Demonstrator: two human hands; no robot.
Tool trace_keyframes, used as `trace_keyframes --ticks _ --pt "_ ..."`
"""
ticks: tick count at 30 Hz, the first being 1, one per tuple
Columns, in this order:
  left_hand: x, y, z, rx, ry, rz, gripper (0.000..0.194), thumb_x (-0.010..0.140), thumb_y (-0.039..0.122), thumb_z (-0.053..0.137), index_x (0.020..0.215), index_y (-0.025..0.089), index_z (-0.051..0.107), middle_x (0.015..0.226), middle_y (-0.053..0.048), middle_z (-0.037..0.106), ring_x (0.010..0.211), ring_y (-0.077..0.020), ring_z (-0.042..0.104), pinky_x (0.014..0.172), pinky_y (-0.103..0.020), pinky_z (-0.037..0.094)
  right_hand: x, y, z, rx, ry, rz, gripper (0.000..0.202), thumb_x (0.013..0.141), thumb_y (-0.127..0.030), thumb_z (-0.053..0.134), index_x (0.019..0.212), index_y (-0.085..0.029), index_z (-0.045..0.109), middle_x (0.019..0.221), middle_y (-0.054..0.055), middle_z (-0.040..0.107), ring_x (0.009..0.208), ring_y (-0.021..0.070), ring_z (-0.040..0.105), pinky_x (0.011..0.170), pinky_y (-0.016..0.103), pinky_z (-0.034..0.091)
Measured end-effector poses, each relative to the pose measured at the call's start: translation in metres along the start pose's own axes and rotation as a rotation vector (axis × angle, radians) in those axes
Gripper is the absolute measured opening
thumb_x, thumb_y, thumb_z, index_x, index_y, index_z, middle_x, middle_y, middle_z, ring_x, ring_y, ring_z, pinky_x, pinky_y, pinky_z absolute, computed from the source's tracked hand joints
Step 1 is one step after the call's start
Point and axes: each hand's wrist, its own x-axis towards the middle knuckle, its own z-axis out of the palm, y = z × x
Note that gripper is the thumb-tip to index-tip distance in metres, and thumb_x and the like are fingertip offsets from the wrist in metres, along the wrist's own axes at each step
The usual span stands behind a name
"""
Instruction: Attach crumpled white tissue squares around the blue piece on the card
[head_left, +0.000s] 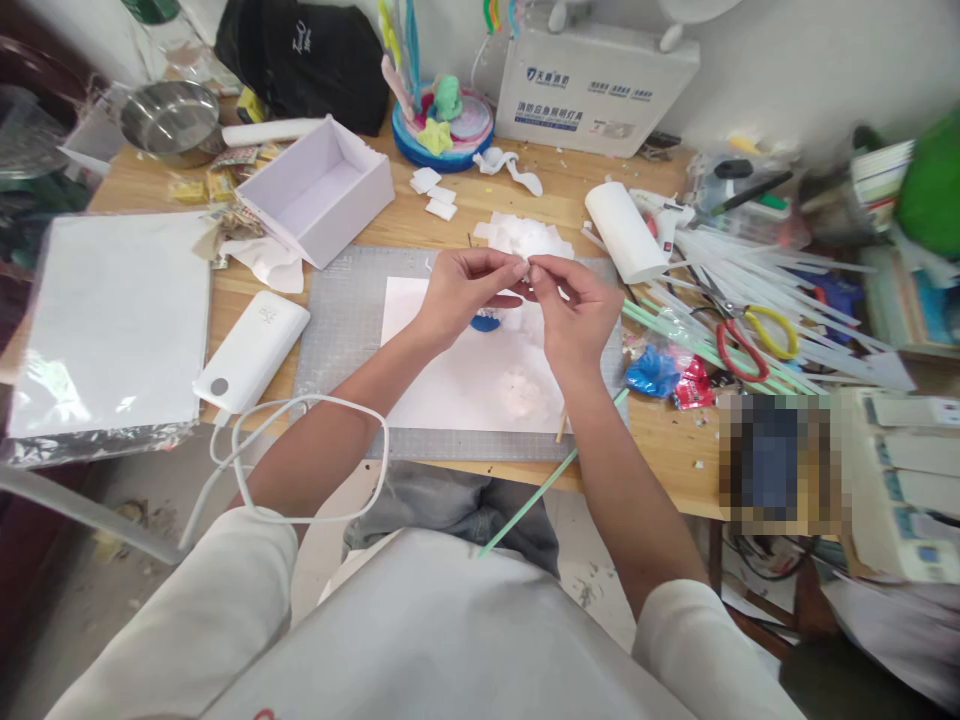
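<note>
My left hand (469,295) and my right hand (574,310) meet fingertip to fingertip above a white paper sheet (442,390). Both pinch a small white scrap (525,268), perhaps tissue; its shape is mostly hidden by the fingers. Just beyond them lies a crumpled pile of white tissue (525,235). Below the hands, a small blue round piece (485,322) with white material on top rests on the sheet, partly covered. A loose white fluffy clump (525,395) sits nearer to me, left of my right wrist.
A grey cutting mat (337,330) lies under the sheet. To the left are a white power bank (255,350) with a looped cable and a white open box (319,195). At right are a white roll (626,232), scissors (739,350) and pale strips. A green stick (529,505) overhangs the table edge.
</note>
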Motion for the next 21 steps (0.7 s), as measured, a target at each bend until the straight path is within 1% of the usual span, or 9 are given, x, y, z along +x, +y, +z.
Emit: trace_keyframes --ticks 4,11,21 --pt "-0.0017 0.0028 0.0005 0.019 0.005 -0.016 0.037 0.083 0.048 0.077 0.092 0.013 0.072 0.089 -0.006 0.076 0.089 -0.0173 0.077 0.076 -0.027 0.065 -0.0006 -0.0024 -0.001 -0.066 0.005 -0.054 0.017 0.088 -0.037 0.07 0.095 -0.024 0.078 0.092 0.002 0.077 0.087 0.0156 0.073 0.078 0.031 0.063" --pt "-0.0013 0.0022 -0.0023 0.008 -0.01 -0.01 0.028 0.085 0.04 0.076 0.092 0.013 0.072 0.086 -0.005 0.075 0.087 -0.0163 0.076 0.073 -0.025 0.065 -0.0016 -0.004 -0.0009 -0.108 0.001 -0.079 0.014 0.089 -0.033 0.069 0.095 -0.025 0.078 0.091 0.001 0.077 0.084 0.0151 0.072 0.071 0.029 0.062" --pt "-0.0015 0.0048 -0.0033 0.064 -0.023 -0.012 0.032 0.087 0.043 0.074 0.096 0.013 0.074 0.089 -0.007 0.077 0.089 -0.0173 0.077 0.07 -0.022 0.064 0.0001 0.0051 -0.0013 -0.039 -0.006 -0.065 0.016 0.089 -0.037 0.07 0.097 -0.025 0.078 0.092 0.001 0.077 0.083 0.0156 0.073 0.072 0.032 0.065"
